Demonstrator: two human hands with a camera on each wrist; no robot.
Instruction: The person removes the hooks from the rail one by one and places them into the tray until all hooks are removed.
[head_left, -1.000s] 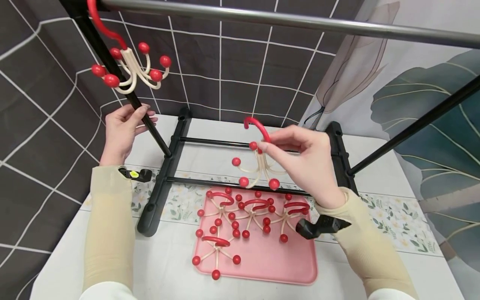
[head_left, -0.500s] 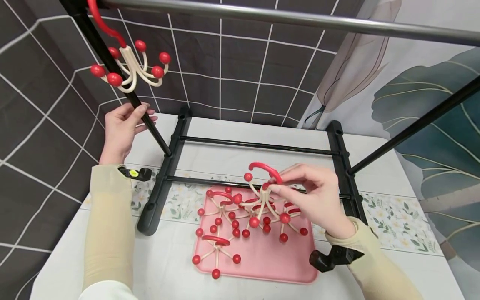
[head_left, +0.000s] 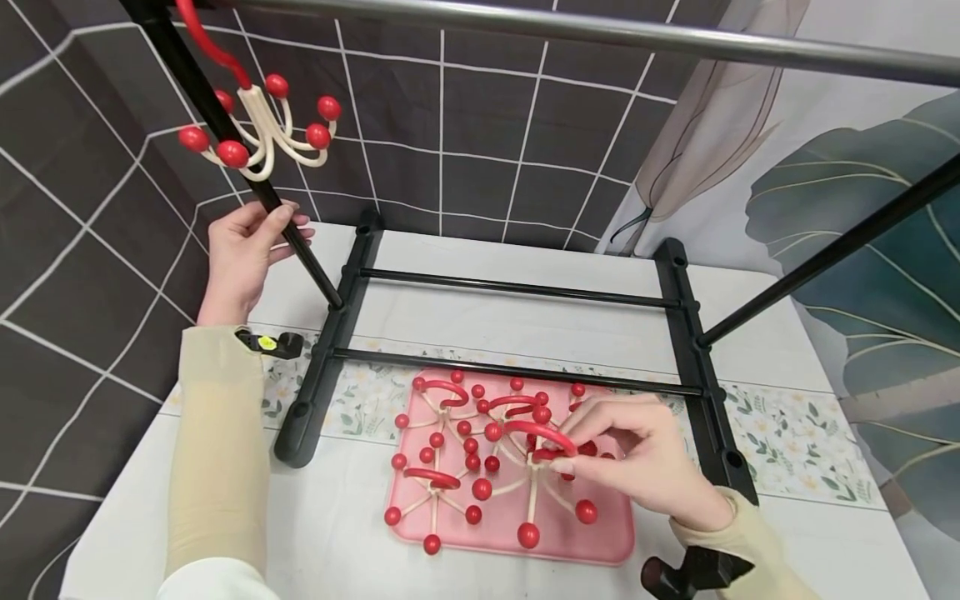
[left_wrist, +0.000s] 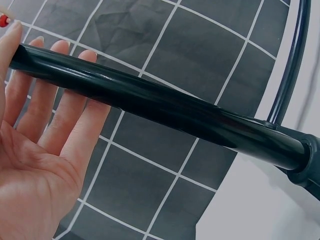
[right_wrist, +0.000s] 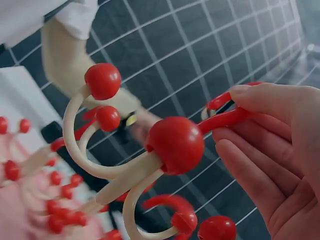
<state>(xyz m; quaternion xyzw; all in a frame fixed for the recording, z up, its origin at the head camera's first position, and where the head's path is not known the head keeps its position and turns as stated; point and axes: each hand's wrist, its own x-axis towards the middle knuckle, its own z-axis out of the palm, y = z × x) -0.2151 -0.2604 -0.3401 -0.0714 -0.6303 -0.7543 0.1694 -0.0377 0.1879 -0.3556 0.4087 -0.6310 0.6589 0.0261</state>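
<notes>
My left hand (head_left: pixel 238 258) holds the rack's slanted black pole (left_wrist: pixel 150 100), thumb in front and fingers behind. My right hand (head_left: pixel 637 454) pinches the red hook of a multi-arm hanger (head_left: pixel 533 492) between thumb and fingers. This hanger has cream arms tipped with red balls and appears low over the pink tray (head_left: pixel 570 543); whether it touches the tray, I cannot tell. Several similar hangers, such as one at the tray's left (head_left: pixel 432 500), lie there, some partly hidden behind the right hand. Another hanger (head_left: pixel 262 125) hangs by its hook at the rack's upper left.
A metal bar (head_left: pixel 480 17) spans the top of the rack. Black feet (head_left: pixel 322 358) and thin crossbars (head_left: pixel 517 287) stand on the white table (head_left: pixel 322 533) behind the tray. Dark gridded cloth (head_left: pixel 480 125) covers the back, and a patterned curtain (head_left: pixel 862 250) hangs at the right.
My right hand has lowered the hanger from near the rack's crossbars toward the front, over the tray. The left hand has stayed on the pole. The hanging hanger has turned slightly.
</notes>
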